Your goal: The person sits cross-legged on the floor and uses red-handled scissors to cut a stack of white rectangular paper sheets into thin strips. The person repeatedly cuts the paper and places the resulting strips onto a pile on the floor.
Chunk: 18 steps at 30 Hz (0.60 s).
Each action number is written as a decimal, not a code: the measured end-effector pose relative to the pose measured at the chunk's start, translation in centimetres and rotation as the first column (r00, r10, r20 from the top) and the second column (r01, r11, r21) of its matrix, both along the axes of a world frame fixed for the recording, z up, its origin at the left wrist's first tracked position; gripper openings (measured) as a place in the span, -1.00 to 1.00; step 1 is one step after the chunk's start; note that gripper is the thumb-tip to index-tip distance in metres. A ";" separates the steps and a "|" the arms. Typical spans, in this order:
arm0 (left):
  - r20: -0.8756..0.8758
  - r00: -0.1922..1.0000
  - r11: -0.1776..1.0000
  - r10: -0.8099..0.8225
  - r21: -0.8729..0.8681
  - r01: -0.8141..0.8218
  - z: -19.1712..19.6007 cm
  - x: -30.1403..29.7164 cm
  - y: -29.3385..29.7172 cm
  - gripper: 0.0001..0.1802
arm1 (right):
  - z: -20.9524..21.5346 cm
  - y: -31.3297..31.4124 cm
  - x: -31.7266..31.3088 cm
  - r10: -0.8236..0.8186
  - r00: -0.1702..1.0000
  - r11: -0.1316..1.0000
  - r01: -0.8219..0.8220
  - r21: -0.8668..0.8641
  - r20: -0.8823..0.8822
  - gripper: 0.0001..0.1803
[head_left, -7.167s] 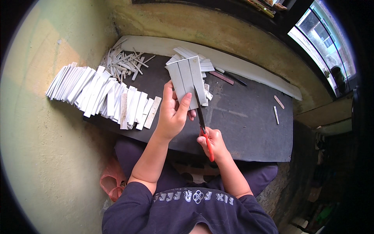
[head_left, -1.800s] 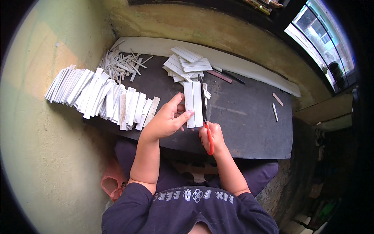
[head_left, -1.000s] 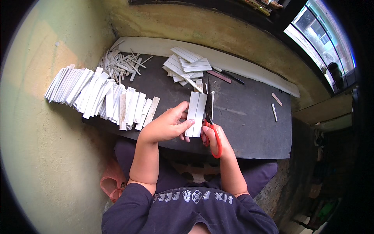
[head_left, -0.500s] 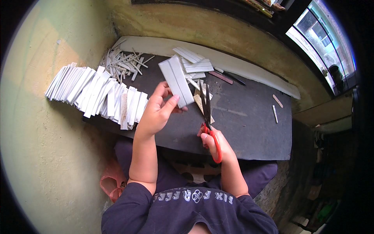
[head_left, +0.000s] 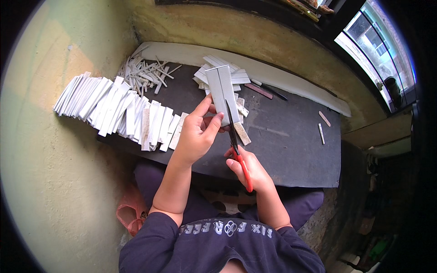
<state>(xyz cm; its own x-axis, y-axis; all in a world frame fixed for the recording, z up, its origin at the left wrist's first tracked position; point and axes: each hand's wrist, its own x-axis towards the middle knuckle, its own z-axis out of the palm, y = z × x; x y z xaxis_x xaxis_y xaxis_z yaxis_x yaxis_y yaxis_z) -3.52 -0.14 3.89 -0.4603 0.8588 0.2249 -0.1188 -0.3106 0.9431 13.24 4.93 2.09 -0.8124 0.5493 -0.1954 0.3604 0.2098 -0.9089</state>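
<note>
My left hand grips a flat white-grey strip piece by its lower end and holds it upright above the dark board. My right hand holds red-handled scissors; their blades reach up along the right edge of the strip piece. A small beige offcut lies on the board just right of the blades. Behind the held piece sits a loose pile of white pieces.
A long row of overlapping white strips runs along the board's left part. Thin white slivers are heaped at the back left. A white plank borders the far edge. Small sticks lie at the right. A pink bag sits by my left arm.
My left hand has turned the strip piece from tilted left to upright and brought it closer to the scissors. My right hand has risen, its blades now along the piece's right edge.
</note>
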 end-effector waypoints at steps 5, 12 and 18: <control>-0.006 1.000 1.000 -0.010 0.011 0.010 -0.4 -0.2 0.0 -0.57 | 0.1 -0.1 -0.1 -0.004 1.000 1.000 0.004 -0.001 0.017 -0.60; -0.018 0.999 0.999 -0.036 -0.026 0.035 0.2 -0.4 -0.2 -0.57 | -0.1 0.0 0.1 0.007 1.000 1.000 -0.008 0.014 0.023 -0.57; -0.007 0.999 0.999 -0.042 -0.014 0.042 0.2 -0.3 -0.1 -0.55 | -0.3 -0.1 0.1 0.006 1.000 0.999 -0.007 0.031 0.020 -0.57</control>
